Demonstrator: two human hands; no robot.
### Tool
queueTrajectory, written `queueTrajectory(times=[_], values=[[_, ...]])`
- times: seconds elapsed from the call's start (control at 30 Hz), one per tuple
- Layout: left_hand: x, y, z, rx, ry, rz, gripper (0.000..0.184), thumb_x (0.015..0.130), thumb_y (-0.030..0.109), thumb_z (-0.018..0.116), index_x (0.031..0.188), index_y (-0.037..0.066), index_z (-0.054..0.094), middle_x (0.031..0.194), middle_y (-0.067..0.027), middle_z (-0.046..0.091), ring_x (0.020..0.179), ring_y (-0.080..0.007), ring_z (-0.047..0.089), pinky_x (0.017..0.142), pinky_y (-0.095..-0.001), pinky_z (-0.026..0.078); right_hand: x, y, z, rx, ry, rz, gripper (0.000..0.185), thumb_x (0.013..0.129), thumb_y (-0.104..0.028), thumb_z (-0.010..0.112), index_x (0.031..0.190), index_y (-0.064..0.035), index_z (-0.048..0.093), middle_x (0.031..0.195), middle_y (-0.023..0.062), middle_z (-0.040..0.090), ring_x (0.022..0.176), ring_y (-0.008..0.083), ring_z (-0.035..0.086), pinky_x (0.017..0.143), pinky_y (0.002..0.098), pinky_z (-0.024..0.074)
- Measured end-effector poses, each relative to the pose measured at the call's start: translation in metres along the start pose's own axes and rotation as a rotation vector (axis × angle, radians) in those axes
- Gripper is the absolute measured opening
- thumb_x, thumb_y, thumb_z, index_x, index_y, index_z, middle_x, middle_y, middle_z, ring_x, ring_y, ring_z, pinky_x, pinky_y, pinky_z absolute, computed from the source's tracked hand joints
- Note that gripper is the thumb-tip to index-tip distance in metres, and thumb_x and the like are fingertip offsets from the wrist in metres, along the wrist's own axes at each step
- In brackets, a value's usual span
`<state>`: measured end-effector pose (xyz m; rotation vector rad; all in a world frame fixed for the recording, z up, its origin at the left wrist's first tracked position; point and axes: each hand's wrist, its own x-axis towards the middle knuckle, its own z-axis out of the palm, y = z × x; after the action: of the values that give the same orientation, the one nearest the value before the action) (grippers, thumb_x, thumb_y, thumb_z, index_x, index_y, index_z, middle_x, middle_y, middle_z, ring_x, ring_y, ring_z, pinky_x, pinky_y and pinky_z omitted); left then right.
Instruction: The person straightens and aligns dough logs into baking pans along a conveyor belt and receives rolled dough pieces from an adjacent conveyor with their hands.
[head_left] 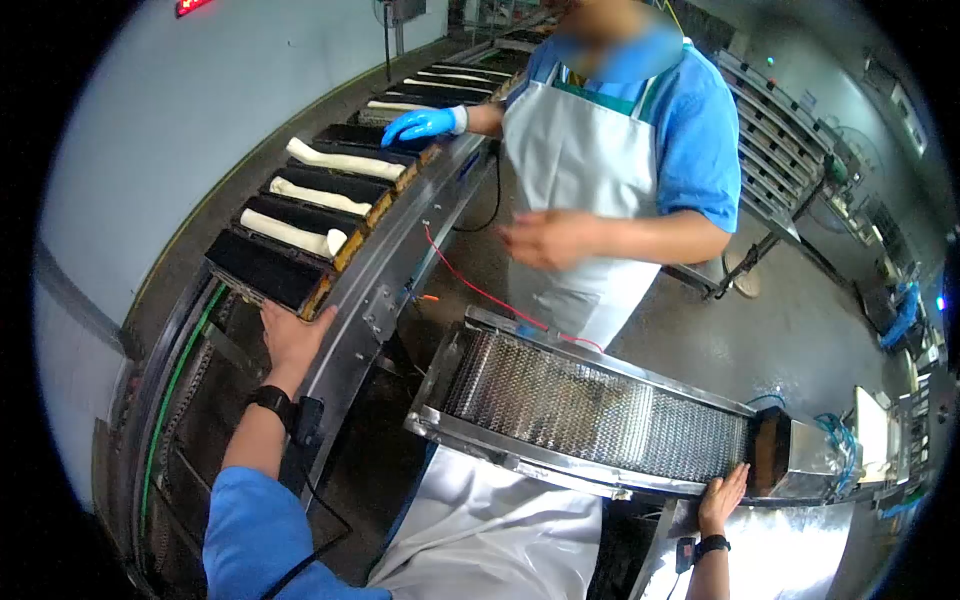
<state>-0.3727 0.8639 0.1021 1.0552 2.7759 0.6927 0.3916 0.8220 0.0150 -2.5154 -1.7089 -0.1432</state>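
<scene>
Grey flooring and a pale wall bound your station, with a tray conveyor on your left and a mesh belt in front of you. Your left hand meets the near end of the nearest black tray, thumb set apart from the fingers; whether they pinch the edge or only press on it, you cannot tell from this angle. That end faces you, so it is probably the easiest part to reach. Your right hand rests at the mesh belt's side rail, fingers extended and pressed together, pinching nothing visible; the contact probably steadies your reach. Just beyond it, a brown block stands at the belt's end. Past the nearest tray, other trays lie side by side across the conveyor. One pale strip lies lengthwise on the next tray, an orientation that suits its long shape. Opposite you, a co-worker in a white apron holds a blue-gloved hand over the trays; their bare hand is blurred. Behind them stands a rack.
</scene>
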Motion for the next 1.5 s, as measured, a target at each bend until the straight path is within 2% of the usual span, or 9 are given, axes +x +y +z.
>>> queueTrajectory(times=[0.23,0.43,0.57,0.7,0.9,1.1,1.17,1.23,1.5], values=[[-0.007,0.012,-0.01,0.072,0.003,-0.053,0.127,0.071,0.062,0.074,0.143,-0.018,0.006,0.15,-0.0346,0.016,0.143,-0.0402,0.016,0.117,-0.045,0.02,0.026,0.033,0.04,0.101,0.251,0.017,0.064,0.08,0.0,0.043,0.143,0.005,0.033,0.149,0.0252,0.034,0.133,0.0391,0.038,0.111,0.0441,0.0284],[-0.005,0.012,-0.009,0.114,-0.041,-0.095,0.127,0.071,0.061,0.074,0.143,-0.018,0.007,0.151,-0.0334,0.016,0.143,-0.0393,0.016,0.118,-0.0436,0.018,0.03,0.019,0.019,0.179,0.174,0.067,0.071,0.076,0.007,0.043,0.145,0.004,0.028,0.15,0.0268,0.029,0.137,0.0396,0.033,0.114,0.0418,0.0268],[-0.005,0.005,-0.001,0.113,0.014,-0.059,0.126,0.071,0.061,0.074,0.141,-0.02,0.009,0.149,-0.0359,0.019,0.142,-0.0411,0.019,0.117,-0.0432,0.019,0.031,0.029,0.032,0.143,0.379,-0.136,0.072,0.072,0.007,0.035,0.144,0.002,0.031,0.148,0.0254,0.032,0.138,0.0387,0.03,0.115,0.0473,0.0223],[-0.007,0.02,-0.011,0.109,-0.033,-0.119,0.126,0.071,0.063,0.073,0.141,-0.021,0.009,0.148,-0.0368,0.019,0.142,-0.0421,0.02,0.117,-0.0428,0.02,0.021,-0.013,-0.008,0.079,0.32,-0.034,0.077,0.069,0.014,0.043,0.142,-0.0092,0.039,0.149,0.015,0.034,0.135,0.0364,0.032,0.111,0.0476,0.0291],[-0.008,0.011,0.0,0.153,0.02,-0.101,0.129,0.069,0.065,0.073,0.141,-0.02,0.008,0.148,-0.0368,0.019,0.141,-0.0422,0.02,0.117,-0.0429,0.022,0.02,-0.022,-0.014,-0.009,0.377,-0.089,0.072,0.068,0.011,0.047,0.138,-0.0082,0.043,0.143,0.0154,0.041,0.132,0.0387,0.033,0.111,0.0485,0.0287],[-0.012,0.017,-0.008,0.109,-0.006,-0.142,0.129,0.07,0.065,0.073,0.143,-0.017,0.006,0.151,-0.0323,0.016,0.144,-0.0396,0.016,0.117,-0.0443,0.02,0.041,-0.016,-0.002,0.113,0.379,-0.218,0.04,0.08,-0.004,0.059,0.12,-0.0039,0.057,0.133,0.0144,0.051,0.129,0.0381,0.038,0.109,0.0455,0.0315],[-0.01,0.015,-0.008,0.085,-0.008,-0.137,0.128,0.07,0.065,0.073,0.143,-0.017,0.006,0.151,-0.0324,0.015,0.144,-0.0396,0.015,0.117,-0.045,0.019,0.042,-0.029,-0.022,-0.01,0.122,-0.267,0.029,0.082,-0.008,0.058,0.111,-0.006,0.06,0.13,0.01,0.054,0.127,0.0355,0.041,0.106,0.0469,0.0337],[-0.009,0.009,-0.011,0.081,-0.015,-0.143,0.128,0.071,0.065,0.072,0.144,-0.017,0.006,0.151,-0.0325,0.015,0.144,-0.0397,0.014,0.118,-0.0458,0.019,0.036,-0.043,-0.036,-0.085,0.146,-0.288,0.02,0.082,-0.009,0.057,0.103,-0.0088,0.06,0.124,0.0061,0.057,0.125,0.0335,0.043,0.099,0.0482,0.0377],[-0.01,0.009,-0.013,0.113,-0.034,-0.13,0.129,0.071,0.067,0.07,0.144,-0.017,0.003,0.152,-0.0336,0.011,0.144,-0.0403,0.011,0.118,-0.0473,0.014,0.028,-0.066,-0.061,-0.282,0.082,-0.351,0.025,0.064,-0.006,0.072,0.087,-0.0109,0.064,0.097,0.0124,0.059,0.102,0.0343,0.054,0.079,0.0467,0.0474]])
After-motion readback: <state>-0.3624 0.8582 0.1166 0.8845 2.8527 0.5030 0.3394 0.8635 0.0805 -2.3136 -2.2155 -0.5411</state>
